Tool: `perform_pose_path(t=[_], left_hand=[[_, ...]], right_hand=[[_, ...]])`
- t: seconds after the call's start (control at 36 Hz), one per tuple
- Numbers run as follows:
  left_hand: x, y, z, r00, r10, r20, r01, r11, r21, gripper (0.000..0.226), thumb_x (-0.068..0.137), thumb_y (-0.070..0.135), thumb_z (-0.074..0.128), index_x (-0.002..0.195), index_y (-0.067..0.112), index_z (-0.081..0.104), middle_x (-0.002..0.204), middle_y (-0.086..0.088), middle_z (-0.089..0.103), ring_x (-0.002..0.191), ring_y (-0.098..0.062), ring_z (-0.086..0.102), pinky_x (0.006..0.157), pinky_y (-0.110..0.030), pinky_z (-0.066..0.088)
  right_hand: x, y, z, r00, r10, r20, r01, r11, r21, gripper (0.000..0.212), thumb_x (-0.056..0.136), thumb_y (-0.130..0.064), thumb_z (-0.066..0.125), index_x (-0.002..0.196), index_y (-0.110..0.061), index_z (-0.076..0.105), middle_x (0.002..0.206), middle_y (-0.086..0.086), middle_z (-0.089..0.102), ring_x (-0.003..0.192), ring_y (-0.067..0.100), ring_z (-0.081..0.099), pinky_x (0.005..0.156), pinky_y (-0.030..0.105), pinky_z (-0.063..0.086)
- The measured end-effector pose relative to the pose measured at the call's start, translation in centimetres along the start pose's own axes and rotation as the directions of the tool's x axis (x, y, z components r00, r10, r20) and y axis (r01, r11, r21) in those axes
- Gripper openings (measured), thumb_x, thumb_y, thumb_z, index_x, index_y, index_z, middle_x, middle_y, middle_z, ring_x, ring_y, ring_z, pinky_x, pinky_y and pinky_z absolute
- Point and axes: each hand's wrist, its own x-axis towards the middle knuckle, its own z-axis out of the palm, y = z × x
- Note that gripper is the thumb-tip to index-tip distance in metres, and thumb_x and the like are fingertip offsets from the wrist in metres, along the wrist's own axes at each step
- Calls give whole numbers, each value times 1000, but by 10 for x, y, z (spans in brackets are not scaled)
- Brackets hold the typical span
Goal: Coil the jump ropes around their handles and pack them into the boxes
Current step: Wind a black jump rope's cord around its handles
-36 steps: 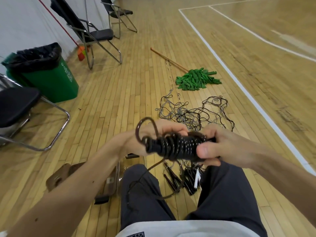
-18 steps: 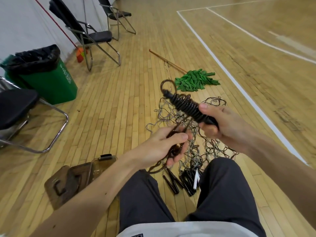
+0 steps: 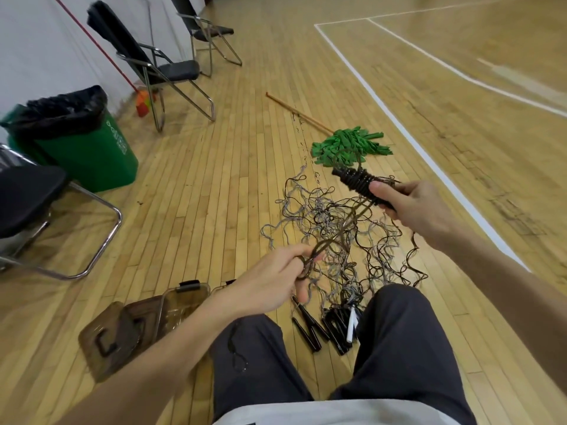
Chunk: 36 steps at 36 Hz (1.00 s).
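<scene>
Between the hands, a taut rope strand runs: the right hand grips the coiled jump rope handles, the left hand pinches the loose end.

My right hand grips the handle wound with rope; my left hand pinches the loose rope end below that grip, tangled ropes beneath.

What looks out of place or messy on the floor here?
A tangled heap of loose jump ropes sprawls over the floor, and a green mop lies flat beyond it, left on the court.
</scene>
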Motion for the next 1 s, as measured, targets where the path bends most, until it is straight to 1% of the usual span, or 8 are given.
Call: perform_pose_path(t=[0.14, 0.22, 0.39, 0.5, 0.58, 0.69, 0.83, 1.0], left_hand=[[-4, -7, -10, 998, 4, -68, 10, 979, 204, 33, 106, 17, 28, 114, 24, 60, 74, -5, 67, 53, 0, 51, 57, -22, 44], [-12, -8, -18, 998, 11, -59, 9, 946, 324, 31, 106, 21, 30, 104, 30, 59, 78, -5, 65, 73, -18, 62, 73, -36, 50], [-11, 3, -32, 977, 162, -138, -68, 851, 521, 28, 105, 40, 38, 93, 27, 60, 63, 2, 53, 51, -8, 40, 54, -25, 33], [-5, 16, -41, 926, 370, -77, -198, 649, 735, 43, 93, 66, 43, 88, 27, 59, 57, 10, 50, 49, -9, 44, 52, -21, 34], [3, 25, -54, 832, 555, -11, -355, 546, 759, 44, 93, 60, 43, 87, 22, 64, 53, 15, 46, 40, -6, 43, 40, -19, 32], [10, 39, -72, 749, 662, -43, -385, 486, 785, 39, 95, 52, 45, 90, 20, 66, 58, 11, 55, 44, -7, 47, 40, -28, 40], [20, 41, -79, 749, 652, -114, -377, 562, 737, 35, 96, 52, 47, 94, 22, 66, 64, 13, 55, 51, -2, 49, 47, -25, 42], [26, 29, -88, 802, 564, -199, -350, 712, 609, 24, 94, 48, 57, 92, 26, 65, 68, 6, 62, 58, -16, 56, 55, -44, 49]], right_hand=[[6, 22, -6, 999, -27, -47, 17, 981, -192, 54, 93, -52, 63, 76, -1, 68, 60, 9, 57, 46, 18, 42, 45, 26, 31], [10, 33, -14, 999, -22, -47, 8, 960, -280, 52, 94, -51, 61, 72, -4, 64, 55, 3, 54, 41, 14, 42, 44, 24, 33], [14, 51, 4, 999, -34, 38, 48, 873, -484, 58, 94, -58, 56, 79, -3, 65, 57, 5, 55, 45, 17, 46, 45, 25, 33], [13, 53, 23, 984, 34, 174, 79, 796, -601, 59, 95, -61, 52, 83, -5, 65, 59, 2, 55, 45, 14, 47, 43, 24, 33], [6, 49, 36, 960, 85, 266, 108, 764, -636, 49, 97, -60, 50, 79, -15, 59, 64, 1, 58, 50, 13, 50, 43, 22, 35], [-10, 47, 52, 887, 95, 452, 184, 825, -534, 42, 97, -57, 50, 76, -20, 55, 64, -3, 58, 46, 5, 50, 48, 20, 39], [-32, 34, 66, 764, 71, 641, 295, 845, -445, 46, 99, -53, 50, 70, -18, 55, 59, -6, 55, 39, 0, 44, 47, 16, 36], [-66, 12, 68, 643, 92, 761, 407, 800, -441, 45, 96, -58, 48, 76, -18, 51, 68, -7, 60, 52, 3, 51, 54, 15, 40]])
